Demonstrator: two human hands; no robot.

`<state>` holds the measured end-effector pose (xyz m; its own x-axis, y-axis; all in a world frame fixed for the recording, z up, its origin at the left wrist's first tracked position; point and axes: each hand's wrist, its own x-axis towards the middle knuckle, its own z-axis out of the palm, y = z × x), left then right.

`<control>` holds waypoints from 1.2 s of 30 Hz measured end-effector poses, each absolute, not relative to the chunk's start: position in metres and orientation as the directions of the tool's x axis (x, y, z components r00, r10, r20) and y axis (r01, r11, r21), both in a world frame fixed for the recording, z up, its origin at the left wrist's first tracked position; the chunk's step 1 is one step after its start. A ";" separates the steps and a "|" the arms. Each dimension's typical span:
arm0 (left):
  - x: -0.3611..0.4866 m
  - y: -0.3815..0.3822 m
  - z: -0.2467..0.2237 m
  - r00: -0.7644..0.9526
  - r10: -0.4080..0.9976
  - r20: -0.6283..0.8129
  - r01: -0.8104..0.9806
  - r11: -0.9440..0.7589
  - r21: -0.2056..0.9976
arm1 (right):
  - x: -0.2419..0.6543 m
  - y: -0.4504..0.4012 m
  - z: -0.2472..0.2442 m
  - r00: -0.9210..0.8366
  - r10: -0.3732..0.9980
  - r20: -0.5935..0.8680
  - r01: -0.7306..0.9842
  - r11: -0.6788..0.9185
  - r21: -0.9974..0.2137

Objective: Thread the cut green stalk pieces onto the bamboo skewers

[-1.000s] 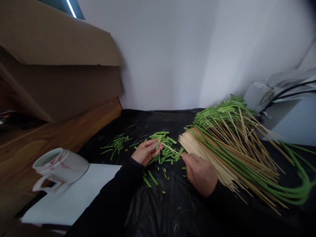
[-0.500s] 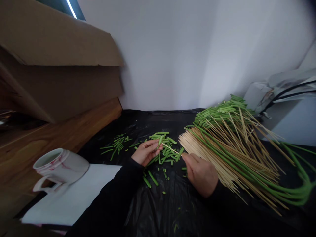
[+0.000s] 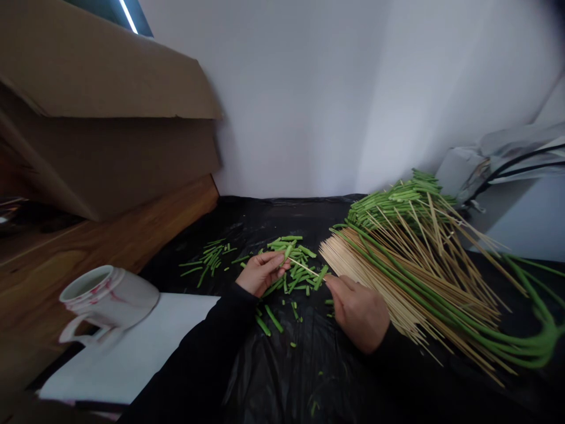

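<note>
Near the middle, my left hand pinches a short green bean piece. A thin wooden skewer runs from that piece to my right hand, whose fingers are closed on its other end. Whether the tip has entered the bean is too small to tell. Cut bean pieces lie on the black plastic sheet beneath and between my hands. Just right of my right hand is a large pile of bare skewers, with long uncut beans lying across it.
Skewered beans are heaped at the back right, beside a white box with black cables. More cut pieces lie left of centre. A mug stands on white paper at the left, below a cardboard box.
My right hand has shifted very slightly left, toward my left hand, with the skewer. My left hand has hardly moved.
</note>
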<state>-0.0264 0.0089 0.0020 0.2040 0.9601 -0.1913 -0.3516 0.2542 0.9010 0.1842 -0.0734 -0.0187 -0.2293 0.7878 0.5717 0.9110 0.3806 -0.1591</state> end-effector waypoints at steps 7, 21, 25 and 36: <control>-0.026 0.010 0.002 0.177 0.960 -0.219 -0.345 0.269 0.899 | 0.183 -0.076 -0.017 -0.239 0.796 0.556 0.910 0.384 -0.159; -0.025 0.007 0.002 0.244 0.932 -0.268 -0.338 0.341 0.877 | 0.181 -0.078 -0.019 -0.255 0.791 0.556 0.898 0.407 -0.169; -0.025 0.007 0.002 0.257 0.924 -0.283 -0.325 0.358 0.875 | 0.180 -0.079 -0.019 -0.255 0.799 0.545 0.894 0.410 -0.182; -0.016 -0.002 -0.002 0.331 0.901 -0.281 -0.267 0.375 0.888 | 0.175 -0.080 -0.019 -0.268 0.811 0.521 0.888 0.418 -0.194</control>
<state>-0.0161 -0.0016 -0.0022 0.3307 0.9011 -0.2806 -0.2672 0.3746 0.8879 0.1746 -0.0797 -0.0195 -0.2677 0.8106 0.5208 0.8876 0.4177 -0.1940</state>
